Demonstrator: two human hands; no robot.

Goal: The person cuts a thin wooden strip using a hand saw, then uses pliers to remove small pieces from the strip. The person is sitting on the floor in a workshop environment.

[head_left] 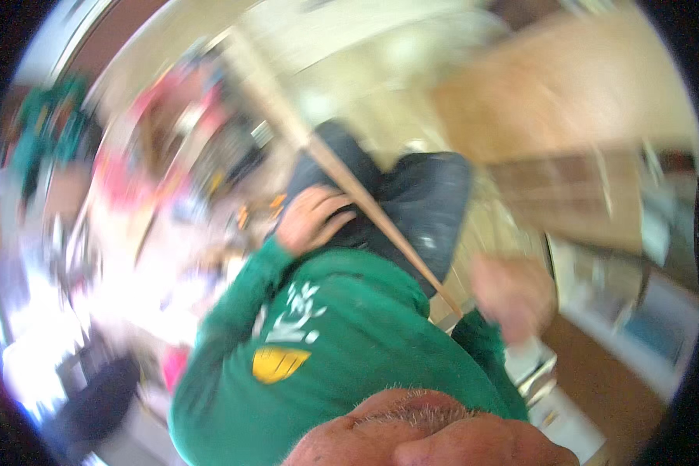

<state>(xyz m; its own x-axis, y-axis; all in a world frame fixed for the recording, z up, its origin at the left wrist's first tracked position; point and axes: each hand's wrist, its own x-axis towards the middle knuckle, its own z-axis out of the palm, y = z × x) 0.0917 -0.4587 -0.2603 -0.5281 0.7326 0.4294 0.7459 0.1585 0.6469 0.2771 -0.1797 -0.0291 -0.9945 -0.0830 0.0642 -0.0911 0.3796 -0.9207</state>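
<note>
A long, narrow wooden strip (349, 182) runs slantwise across my lap, from the far left down toward my right side. My left hand (312, 220) lies on my dark-trousered thigh (427, 202) beside the strip, its fingers stretched out and apart, with nothing seen in them. Off to the right of the strip's near end is my right hand (514, 299), raised and smeared by motion. Its fingers cannot be made out, nor whether it holds anything. Both arms wear green sleeves.
On the left, a blurred pink-rimmed round shape (120, 175) has a jumble of things around it. Small orange pieces (277, 203) lie near my left hand. A broad tan panel (567, 85) is at the far right, with a brown box-like shape (571, 190) below it.
</note>
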